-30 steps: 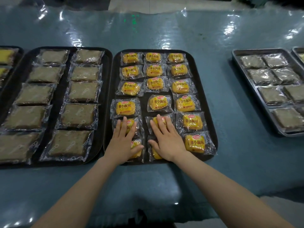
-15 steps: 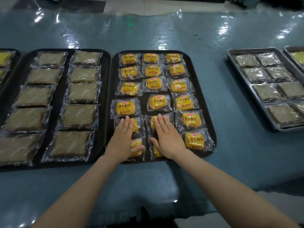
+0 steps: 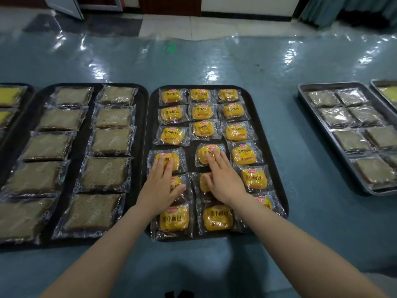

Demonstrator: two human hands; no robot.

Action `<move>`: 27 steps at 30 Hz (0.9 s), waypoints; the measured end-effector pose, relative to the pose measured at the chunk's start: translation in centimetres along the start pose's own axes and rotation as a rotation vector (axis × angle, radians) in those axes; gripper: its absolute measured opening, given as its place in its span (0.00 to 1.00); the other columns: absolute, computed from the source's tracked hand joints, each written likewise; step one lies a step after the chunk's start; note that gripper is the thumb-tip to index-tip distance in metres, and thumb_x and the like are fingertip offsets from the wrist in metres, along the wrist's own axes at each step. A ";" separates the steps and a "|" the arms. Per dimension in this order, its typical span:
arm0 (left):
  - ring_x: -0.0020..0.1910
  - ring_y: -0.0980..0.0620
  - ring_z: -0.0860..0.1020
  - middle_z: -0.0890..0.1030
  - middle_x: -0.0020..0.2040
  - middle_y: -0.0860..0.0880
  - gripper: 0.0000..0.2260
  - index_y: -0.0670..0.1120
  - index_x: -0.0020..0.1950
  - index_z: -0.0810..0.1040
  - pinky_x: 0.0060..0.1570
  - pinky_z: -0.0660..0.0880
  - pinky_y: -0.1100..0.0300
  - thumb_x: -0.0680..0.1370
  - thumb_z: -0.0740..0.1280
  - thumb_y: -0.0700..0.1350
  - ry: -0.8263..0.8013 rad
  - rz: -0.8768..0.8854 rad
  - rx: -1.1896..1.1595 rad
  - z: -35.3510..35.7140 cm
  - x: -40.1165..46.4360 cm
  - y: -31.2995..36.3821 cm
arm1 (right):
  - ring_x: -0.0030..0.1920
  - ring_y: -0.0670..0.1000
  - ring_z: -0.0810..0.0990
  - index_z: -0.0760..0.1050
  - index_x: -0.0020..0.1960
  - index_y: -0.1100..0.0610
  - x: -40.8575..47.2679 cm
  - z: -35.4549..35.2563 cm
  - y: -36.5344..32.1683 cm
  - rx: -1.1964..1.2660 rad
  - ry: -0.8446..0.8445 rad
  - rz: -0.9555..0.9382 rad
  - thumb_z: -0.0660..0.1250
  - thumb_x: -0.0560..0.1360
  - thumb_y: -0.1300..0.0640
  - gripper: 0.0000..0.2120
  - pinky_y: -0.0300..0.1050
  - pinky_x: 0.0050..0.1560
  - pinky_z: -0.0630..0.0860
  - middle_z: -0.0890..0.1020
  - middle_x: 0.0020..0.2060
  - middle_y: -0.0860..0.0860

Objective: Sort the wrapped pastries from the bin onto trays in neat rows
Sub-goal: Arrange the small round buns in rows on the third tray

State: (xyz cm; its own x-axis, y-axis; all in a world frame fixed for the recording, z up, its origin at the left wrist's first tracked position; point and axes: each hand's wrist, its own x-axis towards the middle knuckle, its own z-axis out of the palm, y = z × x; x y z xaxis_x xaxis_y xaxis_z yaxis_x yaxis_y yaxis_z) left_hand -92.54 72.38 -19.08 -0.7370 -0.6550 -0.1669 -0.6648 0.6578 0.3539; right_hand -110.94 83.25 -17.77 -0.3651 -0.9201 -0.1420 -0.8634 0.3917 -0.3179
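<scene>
Yellow wrapped pastries (image 3: 236,132), squarish in glossy clear film, printed labels upright, lie in three columns running lengthwise on black tray (image 3: 272,134). Left hand (image 3: 160,186) and right hand (image 3: 223,179), fingers straight, press flat on fourth-row pastries. Table (image 3: 214,61): shiny blue plastic.

Glossy teal table (image 3: 214,61) (tiled floor (image 3: 193,26) beyond)

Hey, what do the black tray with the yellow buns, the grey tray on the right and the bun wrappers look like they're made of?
The black rounded tray looks like matte plastic: dull, with soft moulded corners. The grey rectangular tray looks like metal, probably steel or aluminium, going by its silvery sheen and thin folded rim. The clear bun wrappers look like thin glossy plastic film: see-through, crinkled, catching glints.
</scene>
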 end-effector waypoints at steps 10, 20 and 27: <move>0.75 0.46 0.38 0.40 0.77 0.47 0.26 0.55 0.77 0.46 0.71 0.40 0.48 0.80 0.49 0.58 0.000 -0.100 0.044 -0.4 5.6 -1.5 | 0.77 0.51 0.48 0.56 0.77 0.52 7.1 -0.2 1.4 -0.005 -0.004 -0.031 0.54 0.82 0.56 0.24 0.47 0.74 0.51 0.55 0.77 0.50; 0.73 0.40 0.34 0.38 0.77 0.48 0.31 0.56 0.76 0.41 0.70 0.39 0.44 0.77 0.46 0.65 -0.153 -0.135 -0.003 0.9 5.5 -0.9 | 0.77 0.54 0.50 0.56 0.77 0.48 7.1 0.6 2.8 -0.084 -0.149 -0.234 0.54 0.82 0.46 0.25 0.50 0.74 0.46 0.57 0.77 0.49; 0.73 0.38 0.34 0.36 0.76 0.47 0.32 0.60 0.75 0.38 0.70 0.40 0.42 0.76 0.46 0.67 -0.150 -0.108 0.105 1.0 5.5 -0.6 | 0.77 0.57 0.40 0.52 0.76 0.38 7.1 1.0 2.5 -0.106 -0.220 -0.222 0.50 0.82 0.46 0.22 0.55 0.74 0.42 0.46 0.78 0.47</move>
State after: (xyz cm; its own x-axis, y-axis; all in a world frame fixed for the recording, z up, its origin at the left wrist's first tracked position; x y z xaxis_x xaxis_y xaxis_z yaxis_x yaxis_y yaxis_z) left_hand -96.31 68.80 -21.11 -0.6652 -0.6664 -0.3367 -0.7444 0.6268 0.2301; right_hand -115.39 77.70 -20.50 -0.0904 -0.9549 -0.2829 -0.9490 0.1688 -0.2663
